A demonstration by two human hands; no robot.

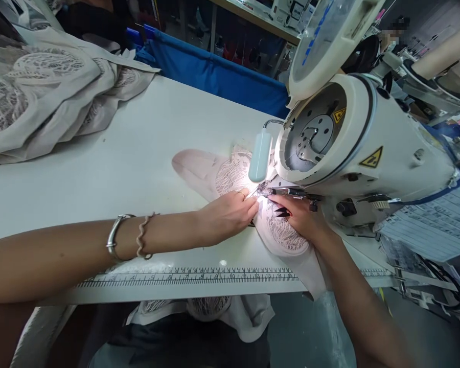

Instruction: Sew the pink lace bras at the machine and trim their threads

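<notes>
A pale pink fabric piece with lace panels (203, 168) lies on the white table (138, 153) and runs under the needle of a white sewing machine (352, 138). My left hand (226, 214) rests on the fabric just left of the needle, fingers pinched together at the lit spot. My right hand (301, 214) lies on the lace at the right of the needle, with black thread snips (280, 210) tucked against its fingers. A silver bangle and a beaded bracelet sit on my left wrist.
A heap of similar pale lace garments (42, 87) lies at the table's back left. A ruler scale (191, 277) runs along the front edge. A blue cloth bin (214, 71) stands behind the table. More fabric hangs below the table front. Paper sheets (437, 220) lie right of the machine.
</notes>
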